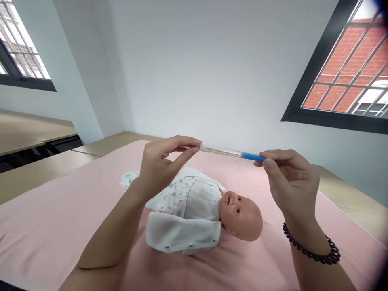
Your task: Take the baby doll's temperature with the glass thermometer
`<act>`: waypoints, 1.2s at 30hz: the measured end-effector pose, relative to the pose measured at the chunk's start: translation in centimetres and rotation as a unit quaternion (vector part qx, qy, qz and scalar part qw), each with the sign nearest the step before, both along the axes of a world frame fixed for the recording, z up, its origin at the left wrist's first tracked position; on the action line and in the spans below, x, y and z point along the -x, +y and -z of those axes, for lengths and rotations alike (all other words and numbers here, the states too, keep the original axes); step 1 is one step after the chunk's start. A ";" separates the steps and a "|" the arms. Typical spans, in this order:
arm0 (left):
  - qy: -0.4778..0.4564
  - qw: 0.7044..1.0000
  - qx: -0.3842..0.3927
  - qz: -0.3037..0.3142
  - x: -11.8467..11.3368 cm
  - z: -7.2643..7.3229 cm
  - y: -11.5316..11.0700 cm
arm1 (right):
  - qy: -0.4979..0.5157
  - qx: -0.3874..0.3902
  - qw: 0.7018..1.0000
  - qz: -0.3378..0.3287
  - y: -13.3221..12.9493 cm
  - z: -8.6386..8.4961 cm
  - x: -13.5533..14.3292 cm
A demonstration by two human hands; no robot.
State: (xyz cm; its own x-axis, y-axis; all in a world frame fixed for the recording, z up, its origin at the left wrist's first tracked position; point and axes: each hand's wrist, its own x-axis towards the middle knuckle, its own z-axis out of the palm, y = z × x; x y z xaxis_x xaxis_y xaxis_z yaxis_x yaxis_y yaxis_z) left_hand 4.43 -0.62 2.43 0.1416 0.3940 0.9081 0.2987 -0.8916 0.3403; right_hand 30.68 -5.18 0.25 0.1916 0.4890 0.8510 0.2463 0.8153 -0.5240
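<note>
A slim clear tube with a blue end [224, 152], perhaps a thermometer in its case, is held level above a baby doll [241, 216]. My left hand [166, 163] pinches its clear end between thumb and fingertips. The blue end is between the thumb and fingers of my right hand [289, 178], which has a black coiled band on the wrist. The doll lies on its back, head to the right, in a white top and patterned trousers. A folded white cloth or garment part [183, 233] with small snaps lies along its near side.
A pink cloth [45, 226] covers much of the wooden table [118, 141]. White walls stand behind it, with barred windows at the upper left and right. Another wooden table [33, 125] is at the far left.
</note>
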 end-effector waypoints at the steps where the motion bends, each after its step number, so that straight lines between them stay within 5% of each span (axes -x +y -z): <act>1: -0.009 1.000 -0.021 -0.017 0.1 0.1 -0.4 | -0.004 0.005 1.000 -0.003 -0.2 0.0 0.0; 10: 0.082 0.993 -0.074 -0.037 1.1 -0.7 -2.0 | 0.037 0.093 0.994 -0.034 -1.1 -0.5 1.0; 20: 0.005 0.996 -0.085 0.002 2.5 -1.1 -0.6 | -0.026 0.095 0.995 -0.014 -1.6 -4.2 3.3; 30: 0.054 0.998 0.017 -0.022 3.8 -1.4 -0.4 | -0.058 0.140 0.988 -0.016 -1.2 -2.5 3.5; 36: 0.081 0.995 0.058 0.017 3.3 -1.0 1.4 | -0.051 0.153 0.985 -0.063 0.5 -2.8 2.3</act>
State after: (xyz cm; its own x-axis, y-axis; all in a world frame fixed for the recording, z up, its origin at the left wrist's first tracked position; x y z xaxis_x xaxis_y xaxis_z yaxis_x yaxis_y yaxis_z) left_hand 1.09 0.74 3.44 0.2967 0.4880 0.8208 0.3280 -0.8593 0.3924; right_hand 28.43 -4.68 3.00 0.0354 0.7405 0.6711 0.2175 0.6498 -0.7284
